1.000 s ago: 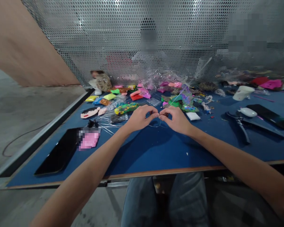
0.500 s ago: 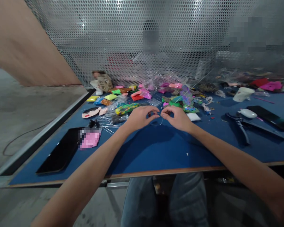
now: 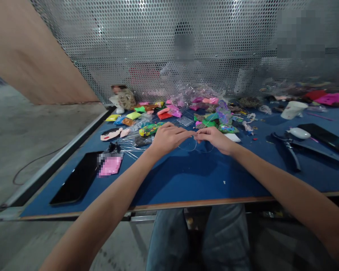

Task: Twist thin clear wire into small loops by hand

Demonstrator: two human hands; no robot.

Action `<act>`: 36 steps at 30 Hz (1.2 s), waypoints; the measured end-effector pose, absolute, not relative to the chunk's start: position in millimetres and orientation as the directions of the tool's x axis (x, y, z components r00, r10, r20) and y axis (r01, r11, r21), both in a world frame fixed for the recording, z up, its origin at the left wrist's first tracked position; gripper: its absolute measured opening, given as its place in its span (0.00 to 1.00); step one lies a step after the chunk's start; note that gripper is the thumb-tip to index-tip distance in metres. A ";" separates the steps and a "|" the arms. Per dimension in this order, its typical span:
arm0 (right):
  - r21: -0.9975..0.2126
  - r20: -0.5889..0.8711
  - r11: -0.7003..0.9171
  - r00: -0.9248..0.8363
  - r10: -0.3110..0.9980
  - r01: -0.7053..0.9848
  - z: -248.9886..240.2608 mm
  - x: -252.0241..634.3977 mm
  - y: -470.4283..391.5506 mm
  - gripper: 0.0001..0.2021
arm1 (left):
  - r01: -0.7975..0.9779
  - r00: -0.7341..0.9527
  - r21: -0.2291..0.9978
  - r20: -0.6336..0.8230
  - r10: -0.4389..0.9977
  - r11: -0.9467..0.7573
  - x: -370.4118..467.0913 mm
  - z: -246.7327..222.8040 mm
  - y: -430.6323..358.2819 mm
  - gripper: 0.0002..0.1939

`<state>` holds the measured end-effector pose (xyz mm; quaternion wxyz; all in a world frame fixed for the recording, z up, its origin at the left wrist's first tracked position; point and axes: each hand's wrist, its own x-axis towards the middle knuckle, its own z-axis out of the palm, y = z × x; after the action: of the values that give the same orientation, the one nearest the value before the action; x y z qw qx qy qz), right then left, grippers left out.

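My left hand [image 3: 168, 139] and my right hand [image 3: 214, 137] meet over the middle of the blue table [image 3: 183, 180], fingertips almost touching. Between them is a thin pale wire [image 3: 190, 150], bent into curves that hang just below the fingers. The right thumb and fingertips pinch it. The left fingers are pressed together and stretched to the right, also closed on the wire; its exact end is hidden. Beyond the left hand lies a yellow-and-green patterned packet [image 3: 148, 130]. Straight wires [image 3: 129, 146] are spread left of that hand. A white packet [image 3: 232, 137] lies behind the right hand.
A black tablet [image 3: 75, 178] and a pink packet [image 3: 110, 166] lie at left. Pliers [image 3: 290, 150], a white computer-mouse-shaped object [image 3: 298, 133] and a dark phone [image 3: 324, 137] are at right. Colourful clay packets [image 3: 133, 115] line the back, before a perforated metal screen [image 3: 147, 41].
My left fingers have straightened and come closer to the right fingertips. More of the wire's curves now show beneath the hands. The view has shifted slightly.
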<state>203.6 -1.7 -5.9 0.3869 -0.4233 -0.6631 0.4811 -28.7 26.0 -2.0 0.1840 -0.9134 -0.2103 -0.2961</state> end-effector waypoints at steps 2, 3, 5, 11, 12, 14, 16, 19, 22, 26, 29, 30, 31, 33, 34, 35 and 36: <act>-0.964 0.108 0.184 -0.351 0.930 0.191 -7.1 204.5 -1.0 0.14 | 0.491 0.745 -0.205 0.603 0.286 -0.846 -29.3 -1.2 25.8 0.13; -0.960 0.117 0.197 -0.352 0.929 0.200 -8.1 204.9 -0.5 0.14 | 0.490 0.751 -0.190 0.588 0.301 -0.851 -29.5 -1.0 25.9 0.13; -0.944 0.146 0.236 -0.350 0.925 0.230 -10.9 205.5 0.4 0.14 | 0.486 0.759 -0.135 0.554 0.341 -0.864 -29.7 -0.6 26.3 0.14; -0.900 0.209 0.321 -0.354 0.912 0.295 -19.5 205.3 3.9 0.13 | 0.471 0.731 0.052 0.536 0.423 -0.881 -26.3 1.4 23.9 0.15; -0.893 0.221 0.332 -0.347 0.912 0.304 -20.2 205.0 4.2 0.13 | 0.474 0.726 0.060 0.538 0.428 -0.879 -25.5 2.0 22.9 0.15; -0.864 0.256 0.370 -0.337 0.906 0.340 -20.4 204.1 3.9 0.13 | 0.481 0.728 0.058 0.531 0.435 -0.875 -24.3 2.8 21.3 0.15; -0.824 0.299 0.417 -0.331 0.895 0.384 -19.2 202.7 2.6 0.12 | 0.487 0.741 0.036 0.512 0.434 -0.873 -24.2 2.8 21.0 0.15; -0.782 0.347 0.460 -0.320 0.882 0.420 -16.5 200.4 -0.1 0.10 | 0.496 0.769 -0.036 0.482 0.419 -0.868 -26.0 1.7 22.8 0.17; -0.770 0.366 0.475 -0.314 0.876 0.426 -14.7 198.7 -1.8 0.10 | 0.497 0.781 -0.061 0.466 0.416 -0.866 -27.7 1.4 24.2 0.18; -0.755 0.387 0.494 -0.316 0.866 0.432 -14.6 197.6 -2.8 0.10 | 0.492 0.744 0.033 0.502 0.440 -0.870 -27.0 2.7 22.3 0.18; -0.729 0.421 0.514 -0.295 0.858 0.453 -14.4 197.1 -3.3 0.10 | 0.505 0.725 0.043 0.520 0.451 -0.862 -25.8 3.8 21.3 0.16; -0.722 0.434 0.520 -0.287 0.854 0.457 -14.0 197.2 -3.4 0.09 | 0.509 0.723 0.043 0.520 0.454 -0.859 -25.4 3.9 21.6 0.16; -0.716 0.445 0.525 -0.279 0.851 0.460 -13.5 197.4 -3.3 0.09 | 0.514 0.715 0.056 0.523 0.464 -0.856 -24.9 3.9 22.3 0.15; -0.713 0.452 0.528 -0.272 0.849 0.462 -12.0 198.2 -2.9 0.10 | 0.516 0.670 0.159 0.537 0.513 -0.841 -23.6 3.2 24.3 0.13; -0.714 0.452 0.526 -0.270 0.850 0.462 -11.4 198.7 -2.6 0.10 | 0.502 0.628 0.256 0.548 0.552 -0.826 -22.9 2.5 25.4 0.14; -0.715 0.453 0.525 -0.265 0.851 0.461 -10.9 199.1 -2.3 0.11 | 0.468 0.584 0.375 0.549 0.598 -0.801 -22.1 1.6 26.4 0.16; -0.717 0.457 0.525 -0.259 0.851 0.459 -10.6 199.4 -1.9 0.11 | 0.413 0.549 0.497 0.533 0.644 -0.763 -21.3 0.7 27.2 0.19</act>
<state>199.4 -1.9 -10.6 0.4298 -0.4310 -0.7601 0.2276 -21.3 27.2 0.7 -0.1590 -0.8655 -0.3055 -0.3638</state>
